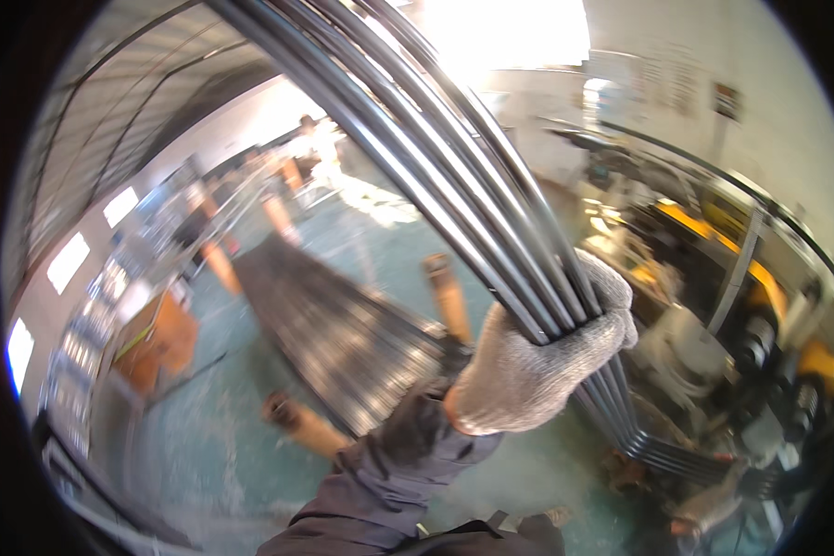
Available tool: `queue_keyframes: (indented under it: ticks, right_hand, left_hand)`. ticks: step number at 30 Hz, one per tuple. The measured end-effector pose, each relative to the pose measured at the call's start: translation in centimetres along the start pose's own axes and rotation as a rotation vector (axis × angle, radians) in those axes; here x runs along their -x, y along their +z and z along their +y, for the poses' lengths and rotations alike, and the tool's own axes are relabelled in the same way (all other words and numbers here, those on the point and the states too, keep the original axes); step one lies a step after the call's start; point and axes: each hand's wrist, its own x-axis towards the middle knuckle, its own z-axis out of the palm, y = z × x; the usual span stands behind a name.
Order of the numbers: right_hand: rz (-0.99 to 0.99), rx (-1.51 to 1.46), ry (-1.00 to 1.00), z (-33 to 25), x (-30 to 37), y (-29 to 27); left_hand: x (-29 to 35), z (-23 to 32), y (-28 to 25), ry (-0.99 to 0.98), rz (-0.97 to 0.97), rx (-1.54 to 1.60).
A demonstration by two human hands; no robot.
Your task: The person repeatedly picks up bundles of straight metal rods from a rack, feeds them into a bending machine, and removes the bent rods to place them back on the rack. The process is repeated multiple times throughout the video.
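A bundle of several long, shiny metal tubes (435, 176) runs diagonally from the top of the view down to the right. My left hand (551, 361), in a grey knitted glove, is closed around the tubes, its fingers wrapped over them. Past the glove the tubes carry on toward the lower right, where they look bent by the lens. My right hand cannot be made out. Below and left of my dark sleeve lies a wide layer of similar tubes (334, 324), side by side between orange-brown posts (449, 296).
Machinery with yellow and black parts (760, 278) stands along the right wall, with a metal rail (737, 269) in front. An orange-brown box (162, 338) is at the left on the green floor (218, 454). Further posts and stacked stock at the back left are blurred.
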Motion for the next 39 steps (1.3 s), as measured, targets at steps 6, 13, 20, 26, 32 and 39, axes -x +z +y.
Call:
queue_keyframes:
  ticks: [6, 13, 20, 26, 32, 39]
  right_hand:
    - [-0.389, 0.06, -0.277, 2.1, 9.4, 2.9]
    - [-1.042, 0.391, -0.827, 5.1, 21.7, 7.9]
    - [-1.276, -0.089, 0.165, 2.9, 41.8, 6.2]
    - [-1.519, 0.18, 0.043, -1.3, 58.5, 6.2]
    - [-1.686, -0.159, -0.051, -14.6, 82.2, 2.9]
    - [-2.131, -0.881, -0.393, -42.0, 108.9, -3.6]
  left_hand:
    - [15.1, 9.6, -9.5, 0.043, 0.513, -0.028]
    - [35.2, 20.9, -10.2, 0.261, 0.94, -0.364]
    - [51.0, 33.1, -5.3, 0.2, 1.535, -0.529]
    - [61.7, 43.9, -4.2, 0.545, 1.688, -0.449]
    - [73.7, 59.2, -5.6, 0.751, 1.739, -0.508]
    - [87.7, 76.5, -5.9, 1.135, 1.467, -0.367]
